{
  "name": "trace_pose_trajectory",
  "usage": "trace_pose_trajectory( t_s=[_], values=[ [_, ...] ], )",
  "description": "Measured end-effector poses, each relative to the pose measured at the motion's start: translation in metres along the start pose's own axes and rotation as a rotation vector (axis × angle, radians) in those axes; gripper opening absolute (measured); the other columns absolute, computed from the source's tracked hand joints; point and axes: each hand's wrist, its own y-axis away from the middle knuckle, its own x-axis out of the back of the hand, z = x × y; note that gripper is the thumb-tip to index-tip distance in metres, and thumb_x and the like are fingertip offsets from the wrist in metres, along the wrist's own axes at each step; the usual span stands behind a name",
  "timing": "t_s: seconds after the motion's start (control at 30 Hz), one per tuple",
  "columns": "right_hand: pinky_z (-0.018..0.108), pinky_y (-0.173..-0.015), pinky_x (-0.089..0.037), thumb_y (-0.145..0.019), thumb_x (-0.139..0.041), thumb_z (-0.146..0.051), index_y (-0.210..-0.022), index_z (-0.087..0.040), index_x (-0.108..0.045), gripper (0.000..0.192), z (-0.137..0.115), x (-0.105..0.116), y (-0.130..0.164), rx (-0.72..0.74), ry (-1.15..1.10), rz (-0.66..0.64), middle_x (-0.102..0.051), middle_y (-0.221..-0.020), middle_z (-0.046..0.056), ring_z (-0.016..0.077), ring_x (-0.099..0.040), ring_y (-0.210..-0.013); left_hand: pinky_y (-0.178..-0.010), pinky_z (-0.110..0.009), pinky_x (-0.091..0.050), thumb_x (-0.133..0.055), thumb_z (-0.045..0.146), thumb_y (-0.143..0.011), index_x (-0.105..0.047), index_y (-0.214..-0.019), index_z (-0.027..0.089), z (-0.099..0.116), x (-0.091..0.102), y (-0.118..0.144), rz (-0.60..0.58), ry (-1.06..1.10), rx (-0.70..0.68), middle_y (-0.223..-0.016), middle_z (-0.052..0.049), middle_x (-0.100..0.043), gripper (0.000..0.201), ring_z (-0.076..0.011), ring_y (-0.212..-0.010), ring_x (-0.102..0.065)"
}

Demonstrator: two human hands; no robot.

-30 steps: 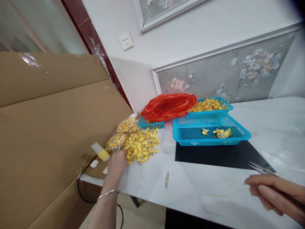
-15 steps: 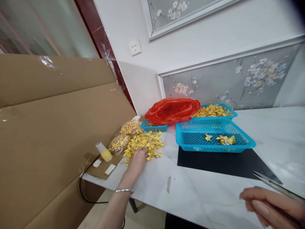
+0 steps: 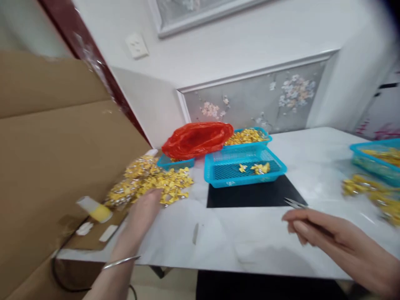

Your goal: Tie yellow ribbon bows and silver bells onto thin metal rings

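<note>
White marble-look table (image 3: 250,241), smooth and glossy, runs along a pale wall with a grey floral panel; a flat black rectangular mat (image 3: 253,196) lies near its middle. At the table's left edge stands a large sheet of brown cardboard (image 3: 56,158), matte and creased.

Near that left edge lies a loose heap of small folded yellow paper pieces (image 3: 150,181), crinkled, some with silvery foil glints; too many to count. The left hand (image 3: 142,214), a thin silver bangle (image 3: 120,262) on its wrist, rests with fingers loosely spread at the heap's near side, touching the closest pieces; whether it grips any cannot be told through the blur.

The right hand (image 3: 315,231) hovers over the near edge of the table, fingers pinched around a pair of slim metal tweezers (image 3: 295,203). Their long axis runs roughly along the near edge, the pointed tips aiming left toward the mat's near right corner.

Four blue plastic mesh baskets show: one (image 3: 245,168) on the mat's far side holds two or three yellow pieces; one behind it (image 3: 250,135) is full; one (image 3: 175,162) sits partly under a crumpled red plastic bag (image 3: 196,139); one (image 3: 375,160) is at the right edge, with a second yellow heap (image 3: 371,196) beside it. A small yellow-and-white bottle (image 3: 93,208) lies on its side by the cardboard.
</note>
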Motion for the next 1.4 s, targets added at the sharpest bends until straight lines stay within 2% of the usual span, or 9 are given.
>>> trace_pose_trajectory(
  t_s=[0.17, 0.3, 0.6, 0.77, 0.83, 0.9, 1.0, 1.3, 1.4],
  values=[
    [0.024, -0.055, -0.053, -0.093, -0.049, -0.046, -0.1, -0.022, -0.068, 0.032, 0.001, 0.03, -0.006, -0.067, 0.043, -0.014, -0.064, -0.069, 0.003, 0.0162, -0.061, -0.062, -0.095, -0.049, -0.05, -0.052, 0.025, -0.085, -0.072, -0.099, 0.016, 0.006, 0.015, 0.023, 0.196, 0.145, 0.072, -0.108, -0.011, -0.077, 0.025, -0.0336, -0.104, -0.069],
    [0.024, -0.053, -0.053, -0.088, -0.057, -0.048, -0.093, -0.023, -0.07, 0.029, 0.007, 0.027, -0.001, -0.056, 0.09, 0.004, -0.068, -0.073, 0.003, 0.0179, -0.064, -0.063, -0.067, -0.035, -0.06, -0.055, 0.042, -0.078, -0.075, -0.092, 0.025, 0.022, 0.017, 0.07, 0.194, 0.323, 0.079, -0.094, -0.004, -0.082, 0.029, -0.0287, -0.079, -0.075],
    [0.033, -0.078, -0.056, -0.092, -0.048, -0.021, -0.096, -0.026, -0.07, 0.023, -0.014, -0.068, -0.007, 0.322, 0.197, -0.303, -0.068, -0.097, 0.005, 0.0208, -0.066, -0.089, -0.065, -0.02, -0.057, -0.052, 0.032, -0.091, -0.076, -0.089, 0.028, 0.087, 0.011, 0.116, -0.05, 0.545, -0.078, -0.093, 0.001, -0.08, 0.024, -0.0167, -0.081, -0.073],
    [0.033, -0.064, -0.054, -0.094, -0.041, -0.024, -0.073, -0.024, -0.059, 0.027, -0.007, -0.091, -0.006, 0.385, 0.172, -0.306, -0.064, -0.078, 0.003, 0.0213, -0.064, -0.073, -0.089, -0.031, -0.055, -0.048, 0.028, -0.092, -0.074, -0.108, 0.019, 0.035, 0.013, 0.116, 0.141, 0.305, 0.184, -0.12, -0.012, -0.072, 0.031, -0.0248, -0.112, -0.065],
    [0.028, -0.06, -0.054, -0.095, -0.041, -0.03, -0.078, -0.026, -0.056, 0.024, 0.002, -0.091, -0.005, 0.349, 0.151, -0.277, -0.064, -0.078, 0.001, 0.0182, -0.064, -0.068, -0.11, -0.048, -0.037, -0.045, 0.026, -0.094, -0.068, -0.12, 0.01, -0.001, 0.014, 0.118, 0.236, 0.156, 0.343, -0.142, -0.022, -0.052, 0.038, -0.034, -0.135, -0.044],
    [0.022, -0.052, -0.052, -0.095, -0.04, -0.034, -0.08, -0.026, -0.053, 0.022, 0.008, -0.09, -0.003, 0.267, 0.136, -0.267, -0.062, -0.069, -0.002, 0.0147, -0.061, -0.056, -0.109, -0.067, -0.024, -0.043, 0.031, -0.095, -0.062, -0.129, 0.007, -0.032, 0.011, 0.123, 0.269, 0.039, 0.484, -0.158, -0.028, -0.024, 0.045, -0.0466, -0.145, -0.018],
    [0.019, -0.044, -0.046, -0.096, -0.037, -0.04, -0.079, -0.027, -0.048, 0.025, 0.01, -0.089, 0.001, 0.134, 0.127, -0.223, -0.054, -0.057, -0.006, 0.0127, -0.053, -0.045, -0.101, -0.075, -0.027, -0.046, 0.036, -0.094, -0.066, -0.127, 0.017, -0.06, 0.002, 0.127, 0.213, -0.031, 0.58, -0.158, -0.025, -0.024, 0.043, -0.0513, -0.143, -0.017],
    [0.022, -0.05, -0.042, -0.095, -0.042, -0.047, -0.083, -0.025, -0.052, 0.028, -0.01, -0.072, -0.005, 0.07, 0.049, -0.223, -0.05, -0.065, -0.003, 0.0149, -0.051, -0.058, -0.107, -0.072, -0.022, -0.048, 0.036, -0.092, -0.069, -0.121, 0.018, -0.069, 0.0, 0.123, 0.239, 0.025, 0.554, -0.156, -0.022, -0.034, 0.04, -0.0465, -0.145, -0.021],
    [0.023, -0.049, -0.037, -0.097, -0.041, -0.046, -0.082, -0.024, -0.051, 0.029, -0.035, -0.049, -0.013, 0.089, -0.022, -0.29, -0.043, -0.064, -0.004, 0.0132, -0.044, -0.056, -0.114, -0.053, -0.03, -0.045, 0.035, -0.093, -0.061, -0.129, 0.015, -0.047, 0.009, 0.115, 0.323, 0.191, 0.472, -0.157, -0.018, -0.034, 0.044, -0.0354, -0.145, -0.029]
  ],
)
